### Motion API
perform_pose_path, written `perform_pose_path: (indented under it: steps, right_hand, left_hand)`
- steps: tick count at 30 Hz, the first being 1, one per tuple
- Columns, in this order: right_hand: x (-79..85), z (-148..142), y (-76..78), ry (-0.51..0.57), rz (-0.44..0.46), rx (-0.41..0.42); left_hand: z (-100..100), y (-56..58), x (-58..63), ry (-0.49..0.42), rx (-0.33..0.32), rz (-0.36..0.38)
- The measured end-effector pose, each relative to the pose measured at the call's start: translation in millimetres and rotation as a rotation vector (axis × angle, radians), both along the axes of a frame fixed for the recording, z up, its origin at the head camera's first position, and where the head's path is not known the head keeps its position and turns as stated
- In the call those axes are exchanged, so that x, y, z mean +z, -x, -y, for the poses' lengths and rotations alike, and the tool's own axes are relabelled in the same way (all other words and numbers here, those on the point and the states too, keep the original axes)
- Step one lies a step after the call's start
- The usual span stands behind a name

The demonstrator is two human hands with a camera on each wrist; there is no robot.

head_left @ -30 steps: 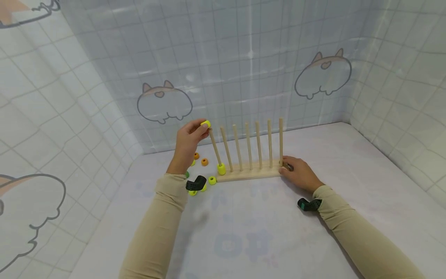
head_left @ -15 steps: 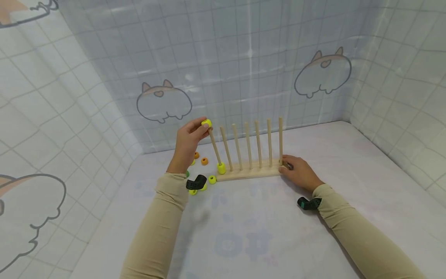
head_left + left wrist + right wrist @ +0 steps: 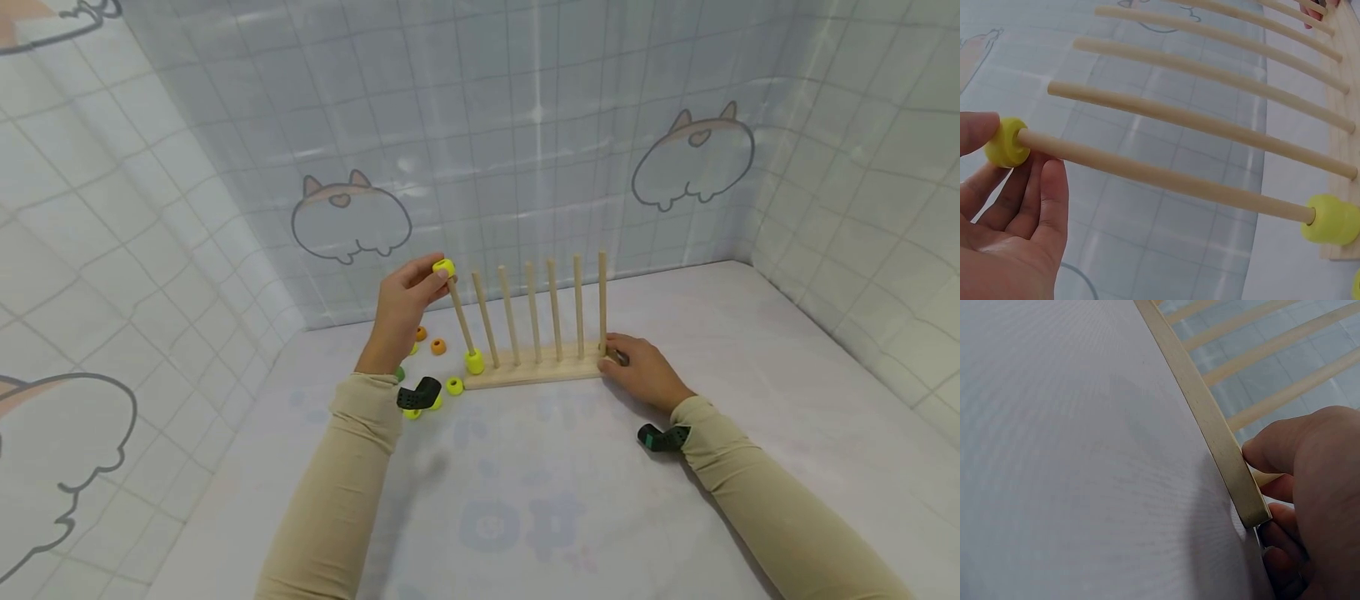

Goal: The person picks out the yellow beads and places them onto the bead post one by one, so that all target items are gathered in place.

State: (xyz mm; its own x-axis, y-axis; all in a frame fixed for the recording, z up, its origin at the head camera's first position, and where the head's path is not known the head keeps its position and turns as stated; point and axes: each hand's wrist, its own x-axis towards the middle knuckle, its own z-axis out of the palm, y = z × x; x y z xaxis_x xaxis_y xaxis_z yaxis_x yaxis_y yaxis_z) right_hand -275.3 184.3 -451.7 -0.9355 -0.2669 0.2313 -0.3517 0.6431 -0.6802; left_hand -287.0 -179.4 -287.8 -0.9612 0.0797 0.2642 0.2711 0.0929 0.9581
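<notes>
My left hand [image 3: 399,310] pinches a yellow bead [image 3: 1007,142] between thumb and fingers at the top of the leftmost peg [image 3: 1166,177]. In the left wrist view, that peg's tip meets the bead's hole. More yellow at the foot of the same peg is a stack of beads [image 3: 474,362], apparently two. The peg rack [image 3: 540,372] is a pale wooden base with several upright dowels; the other dowels carry no beads. At its right end, my right hand [image 3: 647,373] grips the base, the thumb in front and some fingers hidden behind.
Loose beads lie on the table left of the rack: a yellow bead [image 3: 454,386] close to its end, an orange bead [image 3: 438,347] farther back, and a green bead [image 3: 400,374] partly behind the left wrist. A tiled-pattern backdrop [image 3: 487,150] rises behind.
The pinched yellow bead has turned slightly and now sits more level over the peg tip. My right hand and the rack hold their place.
</notes>
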Motion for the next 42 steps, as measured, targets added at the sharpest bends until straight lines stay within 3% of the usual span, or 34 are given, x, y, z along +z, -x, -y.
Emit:
perform_pose_path:
  steps: [18, 42]
  right_hand:
    - [3.6, 1.8, -1.3, -0.014, -0.024, -0.005]
    - [4.8, 1.8, -4.0, -0.033, -0.029, -0.016]
  left_hand:
    - [2.4, -2.0, 2.9, 0.018, 0.023, 0.02]
    - [4.5, -3.6, 2.4, 0.036, -0.011, -0.001]
